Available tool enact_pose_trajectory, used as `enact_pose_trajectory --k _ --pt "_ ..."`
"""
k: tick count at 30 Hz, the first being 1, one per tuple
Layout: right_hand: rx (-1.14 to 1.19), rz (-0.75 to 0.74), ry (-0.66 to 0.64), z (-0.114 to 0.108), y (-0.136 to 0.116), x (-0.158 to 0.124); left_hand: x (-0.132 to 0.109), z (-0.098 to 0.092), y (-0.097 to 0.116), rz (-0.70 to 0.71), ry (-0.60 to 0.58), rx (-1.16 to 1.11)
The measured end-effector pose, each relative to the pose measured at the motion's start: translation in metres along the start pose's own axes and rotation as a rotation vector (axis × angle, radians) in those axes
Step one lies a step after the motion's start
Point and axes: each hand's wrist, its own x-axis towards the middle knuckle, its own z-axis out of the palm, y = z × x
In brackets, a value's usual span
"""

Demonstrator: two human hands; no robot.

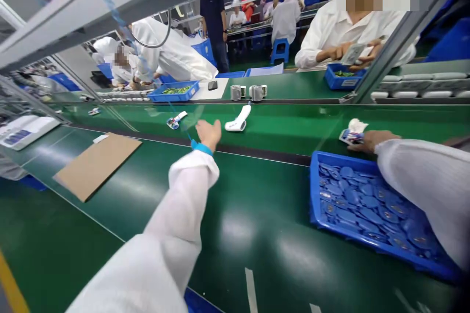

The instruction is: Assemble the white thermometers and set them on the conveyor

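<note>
My left hand [209, 134], with a blue band at the wrist, reaches over the green conveyor belt [293, 129]. Its fingers are stretched and the thumb stands apart, with nothing held. Just to its right lies a white gun-shaped handheld device [238, 120]. A smaller white device with bluish parts showing [176, 120] lies to its left. Over at the right, my right hand [372, 141] has its fingers closed at the edge of another white device with exposed coloured parts [353, 132]. Its fingertips are partly hidden. Below that forearm, a blue bin [315, 190] holds many flat blue oval pieces.
A brown cardboard sheet [97, 163] lies on the green table at left. Two grey-white rolled items [258, 92] stand beyond the belt. Blue trays [174, 92] hold green parts. A co-worker [352, 34] handles something opposite. A metal post [400, 29] slants at right.
</note>
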Motion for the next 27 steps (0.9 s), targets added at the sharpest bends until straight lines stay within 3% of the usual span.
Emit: enact_pose_trajectory --k 3,6,9,11,14,16,18,20,24,27 --pt "-0.025 0.015 -0.208 -0.019 -0.007 -0.007 -0.029 0.012 -0.027 -0.031 -0.091 -0.009" --pt "0.033 -0.092 -0.27 -0.05 -0.023 -0.037 -0.073 0.017 -0.029 0.009 -0.293 -0.12" --pt "0.138 -0.212 -0.2 -0.067 -0.051 -0.11 -0.129 0.018 -0.008 0.066 -0.542 -0.344" --pt "0.345 -0.335 -0.143 -0.066 -0.067 -0.175 -0.169 0.017 -0.002 0.062 -0.63 -0.483" --pt "0.535 -0.56 -0.193 -0.06 -0.07 -0.266 -0.221 0.005 -0.017 0.066 -0.631 -0.448" --pt "0.505 -0.568 -0.04 -0.06 -0.058 -0.307 -0.244 -0.01 -0.039 0.154 -0.693 -0.337" --pt "0.474 -0.573 0.147 -0.062 -0.041 -0.329 -0.259 -0.025 -0.057 0.278 -0.811 -0.241" --pt "0.457 -0.632 0.244 -0.064 -0.029 -0.339 -0.269 -0.037 -0.067 0.372 -0.902 -0.17" --pt "0.375 -0.716 0.249 -0.065 -0.026 -0.352 -0.285 -0.045 -0.065 0.548 -1.023 -0.098" --pt "0.261 -0.694 0.298 -0.075 -0.025 -0.365 -0.292 -0.043 -0.062 0.751 -0.952 0.14"
